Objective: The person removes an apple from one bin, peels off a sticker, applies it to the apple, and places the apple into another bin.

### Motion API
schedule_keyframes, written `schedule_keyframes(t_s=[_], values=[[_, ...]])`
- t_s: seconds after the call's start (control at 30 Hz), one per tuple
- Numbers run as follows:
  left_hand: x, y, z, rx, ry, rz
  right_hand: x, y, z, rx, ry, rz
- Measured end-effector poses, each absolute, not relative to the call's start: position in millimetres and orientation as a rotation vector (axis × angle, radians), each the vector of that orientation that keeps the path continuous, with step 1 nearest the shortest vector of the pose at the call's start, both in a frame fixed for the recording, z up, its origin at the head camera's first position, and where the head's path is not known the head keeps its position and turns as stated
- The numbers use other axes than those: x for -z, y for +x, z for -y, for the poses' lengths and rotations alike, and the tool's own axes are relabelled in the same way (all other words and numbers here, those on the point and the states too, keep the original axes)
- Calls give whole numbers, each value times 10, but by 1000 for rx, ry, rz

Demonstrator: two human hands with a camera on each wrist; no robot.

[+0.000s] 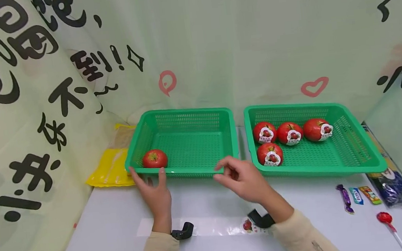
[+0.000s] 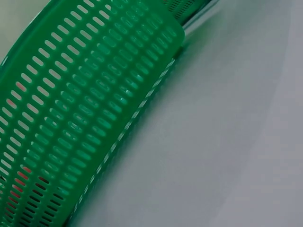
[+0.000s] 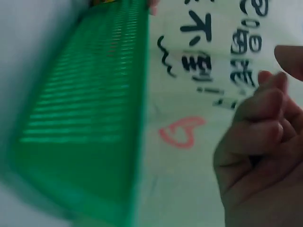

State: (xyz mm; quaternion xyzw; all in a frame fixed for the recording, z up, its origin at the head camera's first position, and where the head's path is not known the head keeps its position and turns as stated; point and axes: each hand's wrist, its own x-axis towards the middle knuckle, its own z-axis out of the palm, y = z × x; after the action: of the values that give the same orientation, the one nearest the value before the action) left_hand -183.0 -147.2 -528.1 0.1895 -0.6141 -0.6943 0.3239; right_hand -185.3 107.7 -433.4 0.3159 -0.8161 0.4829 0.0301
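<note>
A red apple (image 1: 154, 159) without a visible sticker sits in the front left corner of the left green basket (image 1: 198, 170). My left hand (image 1: 156, 199) is at that basket's near rim, fingers spread, just in front of the apple; whether it touches the rim I cannot tell. Near the basket's front right corner is my right hand (image 1: 243, 180), fingers loosely bent and thumb apart, nothing visible in it. Those bent fingers (image 3: 255, 118) show close up in the right wrist view. The left wrist view shows the slotted basket wall (image 2: 94, 94) without the hand.
The right green basket (image 1: 319, 170) holds several stickered apples (image 1: 317, 129). On the table lie a clear sticker strip (image 1: 215, 226), wrapped candies (image 1: 355, 196) and a lollipop (image 1: 384, 217). A yellow bag (image 1: 111, 167) lies left, a dark blue packet (image 1: 395, 189) right.
</note>
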Motion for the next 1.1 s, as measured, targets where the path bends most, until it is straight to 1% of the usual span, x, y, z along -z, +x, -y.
schedule_keyframes(t_s=[0.1,0.17,0.3,0.4,0.53,0.6,0.73,0.93,1.1], values=[[5273,-1856,1447,1810,467,1603,4024,-2228,-696,-1273,1200,2649],[5276,-1868,1431,1810,458,1591,3893,-2474,-406,-1093,1325,2736],[5302,-1883,1412,1828,442,1564,3831,-2848,159,-721,1570,2900],[5331,-1878,1411,1839,440,1556,3915,-2990,487,-428,1681,3071],[5356,-1869,1429,1827,418,1566,4016,-3021,763,-28,1716,3203],[5363,-1870,1443,1814,405,1579,4020,-3003,850,105,1722,3220],[5373,-1868,1435,1797,396,1597,3974,-2959,888,218,1689,3208],[5399,-1873,1443,1776,413,1600,4010,-2976,755,242,1571,3225],[5395,-1889,1464,1766,420,1596,4024,-3033,608,174,1496,3326]])
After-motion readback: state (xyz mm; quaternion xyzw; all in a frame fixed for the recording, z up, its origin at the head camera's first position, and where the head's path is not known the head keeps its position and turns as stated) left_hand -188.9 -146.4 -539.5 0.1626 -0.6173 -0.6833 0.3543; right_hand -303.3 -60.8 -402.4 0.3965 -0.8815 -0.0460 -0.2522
